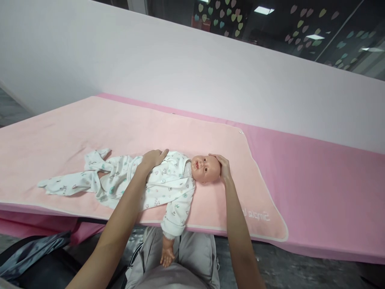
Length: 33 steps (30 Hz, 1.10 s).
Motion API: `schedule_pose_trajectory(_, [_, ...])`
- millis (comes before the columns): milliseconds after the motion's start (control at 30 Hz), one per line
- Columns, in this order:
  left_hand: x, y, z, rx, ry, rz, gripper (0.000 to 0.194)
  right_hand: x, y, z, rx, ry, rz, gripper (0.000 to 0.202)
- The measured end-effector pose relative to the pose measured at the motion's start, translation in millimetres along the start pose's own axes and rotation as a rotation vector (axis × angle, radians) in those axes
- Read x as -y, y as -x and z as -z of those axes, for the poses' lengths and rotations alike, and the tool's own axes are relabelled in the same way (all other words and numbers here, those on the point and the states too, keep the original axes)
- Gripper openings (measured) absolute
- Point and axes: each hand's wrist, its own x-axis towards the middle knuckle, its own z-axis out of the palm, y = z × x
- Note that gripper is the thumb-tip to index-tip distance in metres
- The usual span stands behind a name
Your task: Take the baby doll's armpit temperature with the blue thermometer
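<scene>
A baby doll lies on its back on a peach mat, its head to the right and its legs to the left. It wears a white printed romper. My left hand grips the far side of the doll's body, with the thumb over the romper and the other fingers partly hidden. Cupped round the crown of the doll's head is my right hand. One doll arm hangs over the near edge of the bed, its bare hand above my lap. The far arm is mostly hidden.
Under the mat is a pink-covered bed that stretches to the right. A white wall runs along its far side, below a dark window with heart stickers. A dark bag or chair is at the lower left.
</scene>
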Motion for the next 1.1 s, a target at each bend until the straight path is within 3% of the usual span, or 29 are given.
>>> schedule_pose_trajectory(100, [0, 0, 0.4, -0.003, -0.004, -0.005, 0.076, 0, 0, 1, 0.009, 0.018, 0.010, 0.023])
schedule_pose_trajectory(300, [-1, 3, 1.9, -0.005, -0.005, -0.020, 0.075, 2, -1, 3, -0.080, -0.042, 0.058, 0.041])
schedule_pose_trajectory(367, [-1, 3, 1.8, -0.007, -0.002, -0.020, 0.075, 4, 1, 1, -0.069, -0.035, 0.045, 0.038])
schedule_pose_trajectory(500, [0, 3, 1.5, -0.005, 0.006, -0.019, 0.076, 4, 5, -4, 0.081, 0.024, -0.048, 0.029])
schedule_pose_trajectory(800, [0, 3, 1.6, -0.009, 0.006, -0.018, 0.076, -4, -3, 4, -0.085, -0.094, 0.003, 0.036])
schedule_pose_trajectory(1000, [0, 3, 1.0, -0.007, 0.007, -0.021, 0.077, 2, 7, -7, 0.048, 0.007, -0.077, 0.029])
schedule_pose_trajectory(1100, [1, 2, 0.5, -0.009, 0.005, -0.020, 0.077, 0, 5, -6, -0.009, -0.012, -0.027, 0.028])
